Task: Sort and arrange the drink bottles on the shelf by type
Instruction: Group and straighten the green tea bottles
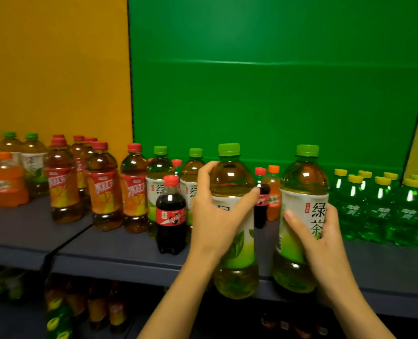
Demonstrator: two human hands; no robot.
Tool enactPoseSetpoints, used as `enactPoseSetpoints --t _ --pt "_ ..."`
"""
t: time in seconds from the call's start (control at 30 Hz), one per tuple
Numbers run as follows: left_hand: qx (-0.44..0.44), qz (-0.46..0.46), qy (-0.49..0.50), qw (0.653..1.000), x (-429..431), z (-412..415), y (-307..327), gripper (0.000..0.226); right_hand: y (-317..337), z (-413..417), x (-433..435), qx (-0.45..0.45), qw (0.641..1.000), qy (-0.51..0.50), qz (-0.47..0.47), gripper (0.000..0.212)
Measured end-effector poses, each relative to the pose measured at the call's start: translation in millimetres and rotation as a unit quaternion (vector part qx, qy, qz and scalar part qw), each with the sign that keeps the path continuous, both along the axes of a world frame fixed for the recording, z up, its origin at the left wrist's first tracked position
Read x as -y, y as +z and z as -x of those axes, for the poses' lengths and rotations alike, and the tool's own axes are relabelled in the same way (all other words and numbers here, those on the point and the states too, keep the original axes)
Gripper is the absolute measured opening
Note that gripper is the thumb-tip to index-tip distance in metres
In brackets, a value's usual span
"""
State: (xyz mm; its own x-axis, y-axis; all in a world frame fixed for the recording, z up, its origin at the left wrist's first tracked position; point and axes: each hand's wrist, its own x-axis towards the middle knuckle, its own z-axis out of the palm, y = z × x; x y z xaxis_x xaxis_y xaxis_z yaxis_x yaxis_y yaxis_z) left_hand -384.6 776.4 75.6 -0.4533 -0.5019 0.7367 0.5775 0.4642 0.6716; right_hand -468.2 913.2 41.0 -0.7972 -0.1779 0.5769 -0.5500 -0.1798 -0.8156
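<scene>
My left hand (215, 216) grips a green tea bottle (234, 182) with a green cap, held in front of the shelf's front edge. My right hand (318, 238) grips a second green tea bottle (303, 182) beside it. Behind my left hand two more green tea bottles (159, 172) stand on the grey shelf (120, 245). A small cola bottle (170, 216) stands in front of them. Left of these stand several iced red tea bottles (104, 189) with red caps. Between my held bottles a small cola (261, 192) and a small orange soda (273, 194) stand further back.
Several green soda bottles (379, 206) with yellow caps fill the shelf's right end. Orange soda bottles (5, 182) and two green tea bottles (32, 157) stand at far left. A lower shelf (80, 309) holds more bottles. Yellow and green panels back the shelf.
</scene>
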Motion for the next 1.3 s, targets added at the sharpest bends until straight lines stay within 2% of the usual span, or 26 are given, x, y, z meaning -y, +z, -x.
enactPoseSetpoints --t 0.1,0.27,0.57,0.7,0.83,1.3 --pt "-0.014 0.0 0.035 0.999 32.2 -34.3 4.4 0.053 8.8 -21.7 27.4 -0.016 0.999 0.048 -0.006 0.055" --pt "-0.026 -0.005 0.119 0.993 93.3 -99.8 -0.8 0.057 9.0 -64.1 87.5 -0.007 0.991 0.133 -0.019 0.052" --pt "-0.014 0.002 0.227 0.974 215.0 -245.5 -17.4 0.058 -4.1 -170.4 231.3 0.011 0.973 0.232 -0.019 0.075" --pt "-0.006 0.002 0.267 0.964 270.1 -304.1 -25.7 0.058 -12.1 -222.8 297.3 0.022 0.963 0.268 -0.014 0.07" --pt "-0.001 0.009 0.305 0.952 321.2 -348.6 -28.8 0.06 -18.8 -265.4 354.8 0.026 0.957 0.289 -0.024 0.054" --pt "-0.007 0.029 0.354 0.935 484.5 -426.3 -25.9 0.06 -13.6 -334.5 550.6 0.012 0.944 0.327 -0.044 0.055"
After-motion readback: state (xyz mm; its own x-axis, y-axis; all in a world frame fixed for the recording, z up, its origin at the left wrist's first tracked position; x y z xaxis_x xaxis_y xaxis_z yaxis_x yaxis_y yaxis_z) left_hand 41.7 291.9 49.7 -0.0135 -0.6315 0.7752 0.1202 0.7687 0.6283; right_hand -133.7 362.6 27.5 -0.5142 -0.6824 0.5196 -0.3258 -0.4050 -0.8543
